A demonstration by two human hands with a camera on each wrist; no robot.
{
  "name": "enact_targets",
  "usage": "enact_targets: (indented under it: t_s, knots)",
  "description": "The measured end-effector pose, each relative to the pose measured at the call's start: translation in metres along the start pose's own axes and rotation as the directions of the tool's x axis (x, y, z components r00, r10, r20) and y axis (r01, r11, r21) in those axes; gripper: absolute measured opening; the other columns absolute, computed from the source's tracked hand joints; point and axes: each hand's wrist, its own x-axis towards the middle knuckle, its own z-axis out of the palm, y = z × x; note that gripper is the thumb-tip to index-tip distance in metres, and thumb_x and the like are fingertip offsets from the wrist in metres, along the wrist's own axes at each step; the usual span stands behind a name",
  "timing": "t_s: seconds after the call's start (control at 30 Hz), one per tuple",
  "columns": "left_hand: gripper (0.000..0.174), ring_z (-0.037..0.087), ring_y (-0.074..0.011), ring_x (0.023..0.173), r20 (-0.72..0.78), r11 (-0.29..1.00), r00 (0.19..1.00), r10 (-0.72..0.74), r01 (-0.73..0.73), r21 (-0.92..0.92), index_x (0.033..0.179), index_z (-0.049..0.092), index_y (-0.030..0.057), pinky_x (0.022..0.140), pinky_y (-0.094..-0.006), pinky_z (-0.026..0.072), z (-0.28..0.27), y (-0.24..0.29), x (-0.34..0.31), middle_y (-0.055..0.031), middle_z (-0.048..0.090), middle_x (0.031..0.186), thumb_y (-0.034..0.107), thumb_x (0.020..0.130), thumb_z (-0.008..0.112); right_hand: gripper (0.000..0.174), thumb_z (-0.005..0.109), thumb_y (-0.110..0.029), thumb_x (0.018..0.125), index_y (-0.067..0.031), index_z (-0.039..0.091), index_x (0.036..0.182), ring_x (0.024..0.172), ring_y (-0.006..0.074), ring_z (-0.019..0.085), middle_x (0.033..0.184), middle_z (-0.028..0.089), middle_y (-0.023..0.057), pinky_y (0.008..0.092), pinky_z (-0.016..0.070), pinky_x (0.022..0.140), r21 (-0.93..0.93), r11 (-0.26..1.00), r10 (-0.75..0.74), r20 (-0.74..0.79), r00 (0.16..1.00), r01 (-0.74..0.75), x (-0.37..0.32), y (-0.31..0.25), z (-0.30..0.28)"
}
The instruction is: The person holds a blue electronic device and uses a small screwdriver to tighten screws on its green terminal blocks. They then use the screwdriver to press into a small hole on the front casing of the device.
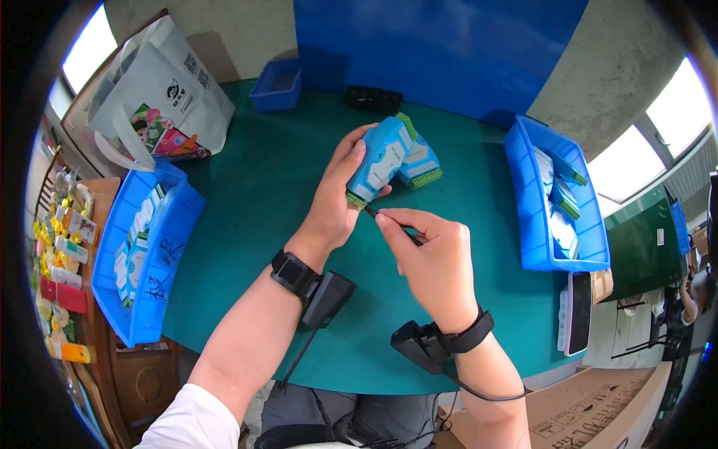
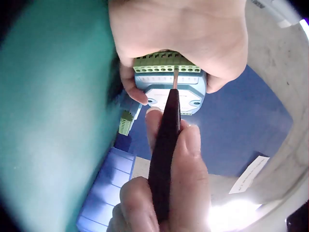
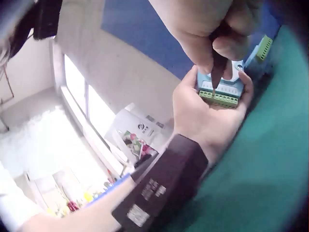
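Note:
My left hand [image 1: 327, 203] grips a blue-and-white electronic module [image 1: 379, 161] by its sides, tilted above the table. Green screw terminal blocks [image 2: 164, 66] run along its end, the near one close to my palm. In my right hand [image 1: 441, 258], a small screwdriver [image 2: 165, 159] with a dark handle is pinched between thumb and fingers. Its thin metal tip meets one of the openings in the near terminal row, as the left wrist view shows. Just beyond the held module lies a second similar module [image 1: 421, 162] with its own green terminals.
Blue bins with more modules stand at the left [image 1: 183, 206] and right [image 1: 516, 161] of the green table [image 1: 247, 224]. At the back are a small blue bin [image 1: 275, 88], a black object [image 1: 373, 98] and a white bag [image 1: 168, 97]. A phone-like device [image 1: 578, 314] lies at the right edge.

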Motion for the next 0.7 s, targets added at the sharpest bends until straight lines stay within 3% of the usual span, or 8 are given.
enact_targets:
  t_s: [0.07,0.17,0.27,0.37,0.47,0.57,0.7]
  knots:
    - [0.046,0.059,-0.0162,0.120,-0.001,1.000,1.000,0.004,-0.004,0.018,0.145,0.051,0.0150,0.090,-0.0347,0.0539,0.001,0.001,0.000,-0.0040,0.059,0.137,0.040,0.107,0.049,0.019,0.072,-0.013,0.094,0.0047,0.076,0.099,0.054,0.0134,0.065,0.069,0.070,0.0101,0.0264,0.0452,0.049,0.102,0.974,0.197,0.057,0.979,-0.202,0.003,-0.004,-0.004]
    - [0.048,0.062,-0.0188,0.117,-0.008,0.998,1.000,0.027,-0.026,0.062,0.149,0.047,0.0146,0.087,-0.0372,0.0570,0.001,0.001,0.000,-0.0071,0.059,0.139,0.041,0.109,0.045,0.020,0.072,-0.015,0.095,0.0049,0.076,0.099,0.051,0.0052,0.056,0.069,0.067,0.0064,0.0246,0.0417,0.047,0.212,0.942,0.249,0.076,0.966,-0.259,0.006,0.001,-0.004]
    - [0.049,0.062,-0.0194,0.116,-0.025,1.000,1.000,0.005,-0.005,0.003,0.150,0.047,0.0141,0.087,-0.0375,0.0568,0.002,0.004,0.000,-0.0074,0.059,0.139,0.040,0.108,0.046,0.019,0.073,-0.014,0.094,0.0040,0.076,0.098,0.052,0.0070,0.057,0.068,0.068,0.0088,0.0270,0.0439,0.048,0.222,0.947,0.230,0.037,0.972,-0.233,0.004,-0.001,0.001]
    - [0.050,0.063,-0.0204,0.115,-0.022,0.995,1.000,-0.006,0.004,-0.100,0.149,0.048,0.0135,0.087,-0.0384,0.0565,-0.003,0.000,0.004,-0.0080,0.061,0.138,0.039,0.107,0.048,0.014,0.073,-0.010,0.091,0.0027,0.075,0.098,0.058,0.0144,0.063,0.077,0.070,0.0129,0.0303,0.0483,0.055,0.114,0.986,0.119,0.015,0.993,-0.120,0.002,0.005,0.004]
    - [0.049,0.063,-0.0210,0.114,-0.050,0.990,0.998,-0.024,0.017,-0.142,0.149,0.049,0.0131,0.086,-0.0394,0.0558,-0.004,0.001,0.005,-0.0086,0.062,0.136,0.038,0.106,0.048,0.012,0.072,-0.005,0.087,0.0014,0.072,0.098,0.070,0.0246,0.068,0.089,0.069,0.0154,0.0339,0.0515,0.062,-0.021,0.985,-0.170,-0.036,0.985,0.170,0.003,0.014,0.006]
    - [0.048,0.062,-0.0211,0.114,-0.067,0.986,0.998,-0.016,0.005,-0.165,0.148,0.050,0.0134,0.085,-0.0402,0.0549,-0.007,0.001,0.006,-0.0086,0.063,0.135,0.037,0.106,0.048,0.019,0.071,-0.002,0.086,0.0000,0.070,0.105,0.078,0.0322,0.069,0.096,0.065,0.0167,0.0362,0.0525,0.066,-0.070,0.980,-0.187,0.023,0.982,0.189,0.001,-0.001,-0.003]
    - [0.047,0.062,-0.0205,0.113,-0.095,0.978,0.995,-0.026,0.005,-0.208,0.147,0.051,0.0138,0.084,-0.0397,0.0536,-0.009,0.000,0.008,-0.0077,0.063,0.133,0.036,0.106,0.048,0.021,0.070,-0.003,0.088,-0.0017,0.068,0.110,0.077,0.0329,0.069,0.095,0.064,0.0139,0.0395,0.0543,0.066,-0.211,0.921,-0.322,0.067,0.945,0.328,0.003,0.004,-0.006]
